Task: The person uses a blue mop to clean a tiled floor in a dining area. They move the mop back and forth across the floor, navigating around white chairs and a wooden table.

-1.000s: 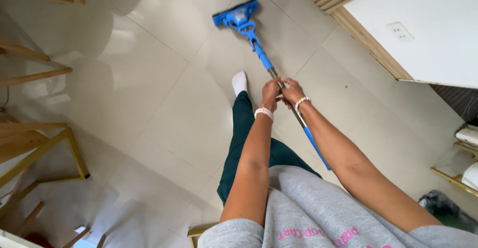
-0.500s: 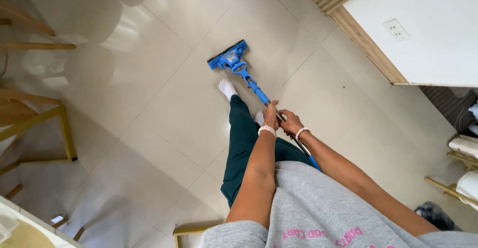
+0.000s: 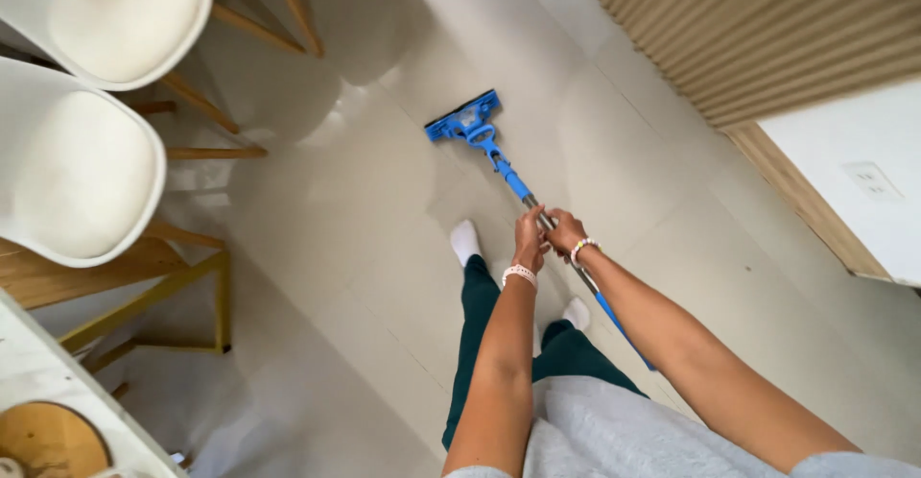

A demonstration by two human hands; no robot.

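A blue mop (image 3: pixel 508 176) is gripped by both hands, the left hand (image 3: pixel 529 240) and right hand (image 3: pixel 565 233) clamped side by side on its shaft. Its head is pressed flat on the tiled floor (image 3: pixel 365 238), ahead of the socked feet, near white chairs (image 3: pixel 77 152).

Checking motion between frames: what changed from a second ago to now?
The mop head was drawn back from its far reach toward the feet, then sits a little farther out again. The view swung, bringing two white chairs in at left. Both hands, left hand and right hand, kept their grip on the handle, close together; nothing was let go.
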